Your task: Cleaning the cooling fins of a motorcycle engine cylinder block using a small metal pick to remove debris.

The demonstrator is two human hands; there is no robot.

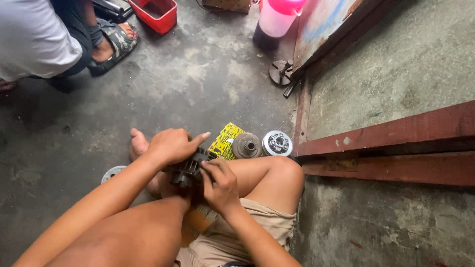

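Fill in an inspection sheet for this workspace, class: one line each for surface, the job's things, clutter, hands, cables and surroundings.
Surface: stained grey concrete floor.
Job's things: dark ribbed metal part, held above the person's lap between both hands.
Clutter: yellow packet, rusty round part and silvery round disc side by side on the floor; another round part partly hidden behind the left forearm.
Hands: left hand has its grip over the top of the part; right hand holds it from the near side.
Cables: nothing seen.
Surroundings: red plastic tray, pink container, red-brown beams, another person's sandalled foot.
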